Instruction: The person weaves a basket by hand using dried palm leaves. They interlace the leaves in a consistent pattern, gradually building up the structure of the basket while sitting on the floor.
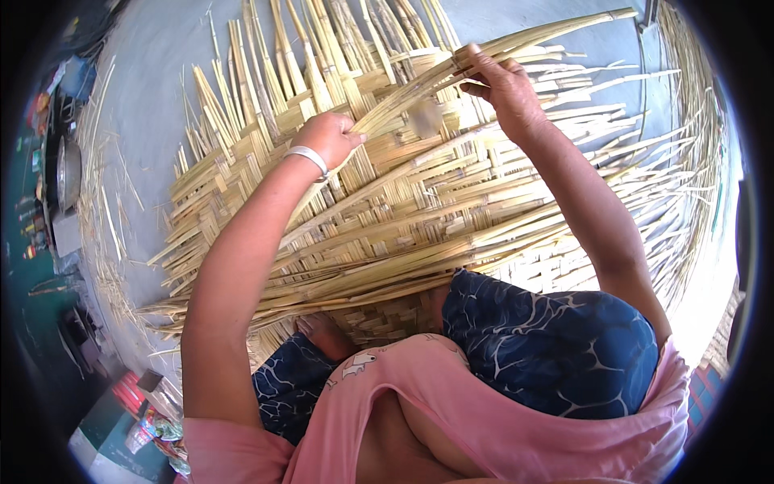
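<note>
A flat split-cane strip [556, 31] runs slantwise from my left hand up to the far right, lying above a half-woven cane mat [411, 192]. My left hand [329, 135], with a pale bangle [309, 158] on its wrist, is closed around the strip's near end. Farther along, my right hand [504, 87] pinches the same strip between thumb and fingers. Upright canes [310, 52] fan out from the mat's far edge, and loose ends stick out at its right. Some canes under my hands are hidden.
My legs in blue patterned cloth [548, 347] are at the mat's near edge. Cane scraps [121, 218] litter the grey floor [153, 81] on the left. Beyond lie a metal pan [68, 173] and bright packets [165, 436]. More cane [693, 105] is heaped at the far right.
</note>
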The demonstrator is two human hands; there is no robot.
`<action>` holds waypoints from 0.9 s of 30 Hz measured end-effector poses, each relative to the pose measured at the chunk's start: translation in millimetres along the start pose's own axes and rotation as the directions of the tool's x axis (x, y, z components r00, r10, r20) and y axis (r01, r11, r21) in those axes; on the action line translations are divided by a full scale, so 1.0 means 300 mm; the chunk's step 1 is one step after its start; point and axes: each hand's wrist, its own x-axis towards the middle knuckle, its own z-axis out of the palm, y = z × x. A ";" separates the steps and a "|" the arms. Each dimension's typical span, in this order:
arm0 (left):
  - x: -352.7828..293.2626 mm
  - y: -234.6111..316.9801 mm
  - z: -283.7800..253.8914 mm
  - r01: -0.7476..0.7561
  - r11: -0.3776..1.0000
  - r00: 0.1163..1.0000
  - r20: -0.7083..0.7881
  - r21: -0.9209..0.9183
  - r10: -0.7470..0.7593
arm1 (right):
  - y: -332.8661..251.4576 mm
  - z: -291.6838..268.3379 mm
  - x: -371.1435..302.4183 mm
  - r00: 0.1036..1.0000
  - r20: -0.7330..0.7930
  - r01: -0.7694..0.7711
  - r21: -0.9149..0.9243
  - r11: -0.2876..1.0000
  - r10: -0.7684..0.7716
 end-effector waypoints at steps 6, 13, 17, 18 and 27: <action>-0.019 0.038 -0.057 0.034 0.980 0.974 -0.227 0.196 0.012 | 0.005 -0.048 0.100 0.997 -0.065 0.037 0.086 0.996 -0.031; 0.088 -0.036 -0.147 0.094 0.966 0.812 -0.580 0.241 0.066 | -0.009 0.002 0.263 0.996 0.085 -0.009 0.056 0.998 0.005; 0.140 -0.065 -0.166 0.125 0.989 0.721 -0.692 0.077 -0.037 | -0.035 0.079 0.364 0.961 0.267 -0.069 -0.024 0.997 0.073; 0.156 -0.076 -0.164 0.124 0.992 0.699 -0.709 -0.014 -0.098 | -0.038 0.120 0.386 0.956 0.288 -0.024 -0.106 0.994 0.054; 0.324 -0.138 -0.136 -0.281 0.609 0.741 -0.571 -0.741 -0.353 | 0.072 0.328 0.701 0.874 0.427 0.477 -0.659 0.581 -0.233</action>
